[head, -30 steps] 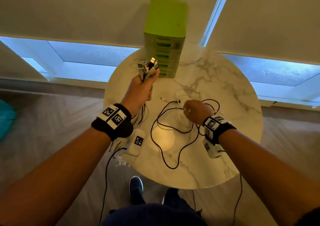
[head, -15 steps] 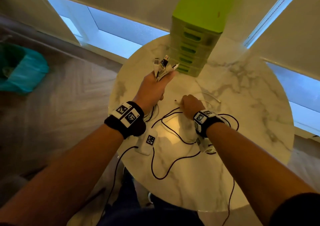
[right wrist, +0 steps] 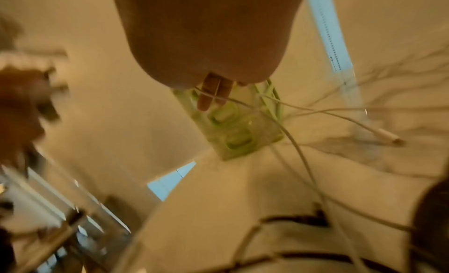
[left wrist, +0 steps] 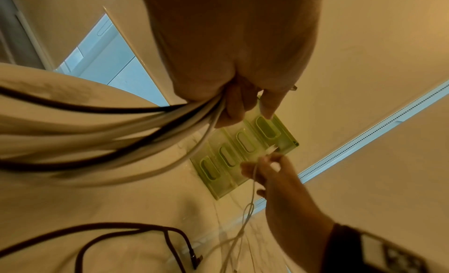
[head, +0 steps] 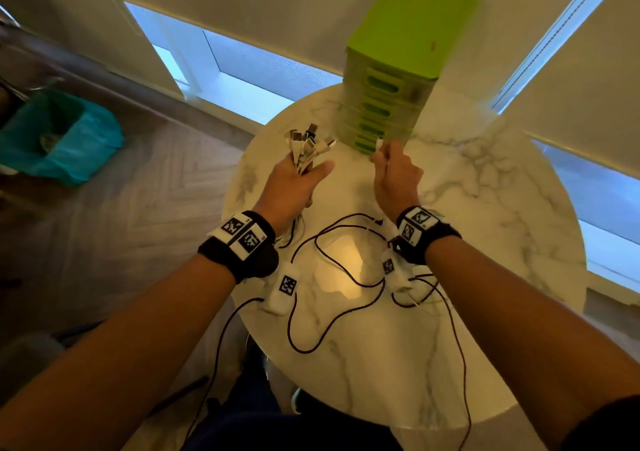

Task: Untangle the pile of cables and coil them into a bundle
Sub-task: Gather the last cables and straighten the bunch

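My left hand (head: 294, 184) grips a bunch of white and black cables (left wrist: 136, 131), their plug ends (head: 308, 141) fanning upward above the fist. My right hand (head: 393, 173) is raised beside it and pinches the plug end of a thin white cable (left wrist: 272, 152), which trails down from the fingers (right wrist: 298, 148). A dark braided cable (head: 332, 263) lies in loose loops on the round marble table (head: 485, 208) below both wrists, one end hanging over the near edge.
A green drawer tower (head: 398, 66) stands at the table's far edge, just beyond both hands. A teal bag (head: 65, 135) sits on the wooden floor to the left. Windows and blinds run behind the table.
My right hand has lifted off the table toward the drawer tower, carrying the thin white cable's end up. The left hand keeps holding its bunch. The head view has swung left.
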A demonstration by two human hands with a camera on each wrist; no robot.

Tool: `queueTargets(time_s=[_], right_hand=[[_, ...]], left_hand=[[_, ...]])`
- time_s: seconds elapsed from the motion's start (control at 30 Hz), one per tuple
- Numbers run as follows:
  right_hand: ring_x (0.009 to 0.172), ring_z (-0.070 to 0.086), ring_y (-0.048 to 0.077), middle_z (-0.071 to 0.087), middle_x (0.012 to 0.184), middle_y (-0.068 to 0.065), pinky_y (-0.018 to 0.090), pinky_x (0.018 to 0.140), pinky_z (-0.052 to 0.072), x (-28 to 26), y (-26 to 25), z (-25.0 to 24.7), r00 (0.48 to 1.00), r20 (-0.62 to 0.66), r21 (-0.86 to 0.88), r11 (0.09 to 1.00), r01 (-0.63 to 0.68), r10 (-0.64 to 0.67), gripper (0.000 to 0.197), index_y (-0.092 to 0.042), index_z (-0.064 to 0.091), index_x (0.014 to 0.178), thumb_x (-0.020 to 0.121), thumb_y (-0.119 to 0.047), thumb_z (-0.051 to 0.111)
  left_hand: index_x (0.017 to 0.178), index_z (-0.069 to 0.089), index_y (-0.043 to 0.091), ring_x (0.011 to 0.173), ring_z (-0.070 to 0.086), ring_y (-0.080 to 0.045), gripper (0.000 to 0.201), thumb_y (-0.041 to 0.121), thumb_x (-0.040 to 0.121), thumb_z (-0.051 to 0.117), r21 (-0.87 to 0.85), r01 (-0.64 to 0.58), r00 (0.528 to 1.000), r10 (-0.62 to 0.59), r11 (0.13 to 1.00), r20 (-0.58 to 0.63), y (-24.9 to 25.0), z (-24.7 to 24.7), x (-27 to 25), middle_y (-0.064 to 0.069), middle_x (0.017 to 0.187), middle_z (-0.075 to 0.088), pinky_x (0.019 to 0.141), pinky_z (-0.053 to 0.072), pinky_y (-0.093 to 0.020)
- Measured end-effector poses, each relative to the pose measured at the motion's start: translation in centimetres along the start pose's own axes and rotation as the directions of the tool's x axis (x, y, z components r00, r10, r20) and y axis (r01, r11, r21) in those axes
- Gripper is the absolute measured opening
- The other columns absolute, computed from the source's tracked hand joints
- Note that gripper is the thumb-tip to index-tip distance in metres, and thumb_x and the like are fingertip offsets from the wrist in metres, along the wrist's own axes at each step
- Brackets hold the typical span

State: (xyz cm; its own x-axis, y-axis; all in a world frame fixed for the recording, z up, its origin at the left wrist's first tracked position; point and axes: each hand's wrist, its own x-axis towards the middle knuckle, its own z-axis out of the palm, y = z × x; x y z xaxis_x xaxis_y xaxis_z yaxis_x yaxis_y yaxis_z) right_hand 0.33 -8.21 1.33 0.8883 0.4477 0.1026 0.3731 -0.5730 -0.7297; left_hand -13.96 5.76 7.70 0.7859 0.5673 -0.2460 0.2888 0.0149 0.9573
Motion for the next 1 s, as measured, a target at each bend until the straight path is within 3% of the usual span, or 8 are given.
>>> queueTargets(time_s=[0.07,0.17,0.23,0.3,0.53,0.7,0.83,1.0], right_hand=[[0.08,0.064,0.023,0.064,0.087,0.012,0.038,0.079,0.051,0.0,-2.7,-1.5,0.999,-0.03,0.354,0.934,0.036,-0.027,0.012,-0.016,0.045,0.111,0.107,-0.025,0.038],[0.061,0.055,0.018,0.052,0.071,0.01,0.03,0.061,0.05,-1.6,-6.4,-2.5,0.985,0.056,0.508,0.854,0.113,-0.164,0.01,-0.008,0.044,0.111,0.108,-0.016,0.039],[0.059,0.047,0.01,0.048,0.069,0.001,0.025,0.057,0.042,-3.2,-7.9,-2.3,0.969,0.105,0.467,0.871,0.152,-0.225,0.011,-0.008,0.046,0.109,0.108,-0.018,0.041],[0.062,0.045,0.007,0.049,0.073,0.0,0.022,0.058,0.04,-4.6,-9.1,-1.8,0.956,0.152,0.398,0.901,0.174,-0.252,0.014,-0.01,0.048,0.11,0.108,-0.021,0.041],[0.07,0.05,0.012,0.052,0.08,0.0,0.049,0.069,0.046,-7.2,-13.3,-0.5,0.952,0.154,0.443,0.88,0.173,-0.265,0.003,-0.012,0.041,0.108,0.107,-0.014,0.039],[0.067,0.049,0.011,0.052,0.077,0.002,0.041,0.063,0.045,-7.4,-15.6,-0.4,0.952,0.074,0.442,0.866,0.234,-0.296,0.008,-0.014,0.033,0.107,0.106,-0.009,0.04],[0.065,0.051,0.019,0.054,0.075,0.007,0.036,0.06,0.046,-7.4,-16.6,-0.2,0.966,0.066,0.461,0.867,0.192,-0.249,0.018,-0.011,0.027,0.105,0.104,-0.006,0.043],[0.066,0.059,0.015,0.066,0.074,0.007,0.027,0.07,0.049,-8.4,-16.1,0.1,0.962,0.246,0.316,0.948,0.037,-0.12,0.026,-0.009,0.049,0.102,0.108,-0.032,0.039]], left_hand=[[0.079,0.046,0.02,0.055,0.035,-0.014,0.034,0.03,0.091,0.076,0.003,-0.029,1.0,0.029,1.0,-0.004,0.2,-0.3,-0.3,0.007,0.062,0.035,0.052,0.038,-0.031],[0.077,0.054,0.029,0.055,0.033,-0.013,0.028,0.033,0.089,0.079,-0.052,-0.056,0.998,0.056,0.997,0.001,1.0,-0.7,-0.9,0.011,0.062,0.034,0.051,0.035,-0.03],[0.079,0.063,0.04,0.053,0.033,-0.011,0.019,0.034,0.091,0.076,-0.106,-0.071,0.997,0.072,0.992,0.011,1.9,-0.9,-1.3,0.013,0.058,0.037,0.051,0.033,-0.029],[0.099,0.068,0.032,0.051,0.033,-0.008,0.007,0.035,0.095,0.072,-0.155,-0.083,0.995,0.09,0.984,0.033,2.6,-1.5,-1.5,0.015,0.053,0.041,0.049,0.032,-0.027],[0.094,0.062,0.027,0.05,0.029,-0.009,0.015,0.041,0.099,0.064,-0.184,-0.082,0.987,0.105,0.98,0.118,3.3,-4.2,-1.4,0.013,0.054,0.036,0.048,0.028,-0.027],[0.091,0.068,0.034,0.053,0.028,-0.01,0.022,0.056,0.092,0.066,-0.217,-0.071,0.967,0.12,0.974,0.224,4.2,-6.0,-1.3,0.006,0.06,0.03,0.048,0.025,-0.026],[0.087,0.062,0.028,0.052,0.026,-0.011,0.017,0.04,0.098,0.065,-0.207,-0.061,0.961,0.114,0.976,0.254,4.4,-7.1,-0.7,0.006,0.06,0.029,0.05,0.024,-0.027],[0.081,0.047,0.021,0.047,0.028,-0.008,0.03,0.038,0.103,0.058,-0.266,-0.073,0.975,0.124,0.961,0.182,5.4,-8.1,0.6,0.007,0.058,0.033,0.046,0.025,-0.024]])
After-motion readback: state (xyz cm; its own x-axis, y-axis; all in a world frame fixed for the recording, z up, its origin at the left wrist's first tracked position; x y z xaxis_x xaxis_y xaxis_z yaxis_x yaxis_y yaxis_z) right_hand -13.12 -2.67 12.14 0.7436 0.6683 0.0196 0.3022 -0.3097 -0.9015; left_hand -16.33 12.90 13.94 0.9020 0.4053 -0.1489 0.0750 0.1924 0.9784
